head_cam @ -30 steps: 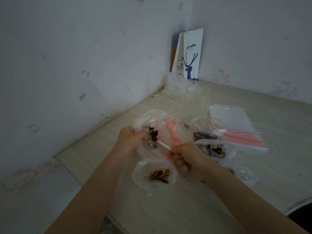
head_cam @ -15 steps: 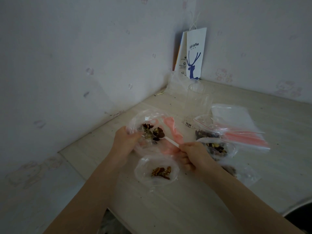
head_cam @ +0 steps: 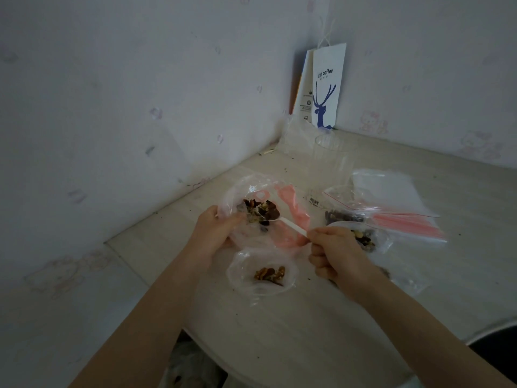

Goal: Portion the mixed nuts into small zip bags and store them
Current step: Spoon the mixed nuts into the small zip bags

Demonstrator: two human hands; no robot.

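Observation:
My left hand [head_cam: 214, 231] grips the rim of a clear plastic bag with pink print [head_cam: 291, 219], holding its mouth wide. Mixed nuts [head_cam: 256, 212] lie inside it. My right hand [head_cam: 333, 253] pinches the handle of a white plastic spoon [head_cam: 291, 226] whose bowl, heaped with nuts, is inside the bag's mouth. Below the hands a small clear zip bag [head_cam: 243, 278] lies open on the table with a few nuts [head_cam: 270, 274] in it. Another small bag of nuts [head_cam: 369, 240] sits right of my right hand.
A stack of zip bags with red seals [head_cam: 402, 219] lies at right, a bag of dark nuts [head_cam: 344, 215] beside it. A clear cup [head_cam: 331, 161] and a white coffee paper bag [head_cam: 324, 88] stand in the wall corner. The table's [head_cam: 307, 331] edge runs near my forearms.
The spoon has dipped deeper into the big bag and come up heaped with nuts. My left hand has opened the bag's mouth wider. The view has shifted slightly.

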